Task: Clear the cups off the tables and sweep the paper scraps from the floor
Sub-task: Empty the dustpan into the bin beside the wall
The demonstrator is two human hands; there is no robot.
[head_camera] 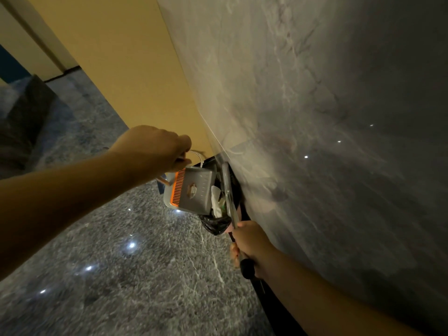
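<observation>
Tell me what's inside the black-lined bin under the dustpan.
The bin shows white crumpled paper and something green near the top. The tilted dustpan covers the rest, so deeper contents stay hidden.

Much of this head-camera view is soft with motion blur, strongest across the grey marble wall (315, 117) on the right, where the veining smears into streaks. The left hand (155, 147) covers the top of the dustpan (191, 190) handle, so how the fingers curl under it cannot be seen. The bin bag (215, 226) beneath the dustpan is mostly hidden; only a black fold and some white crumpled paper (216, 202) show, and what else lies inside is too small to tell. The metal pole (228, 190) in the right hand (249, 246) has its lower end hidden behind the bag. Both forearms run off the picture's edges. A dark shape (26, 117) at far left is blurred and cut off.
</observation>
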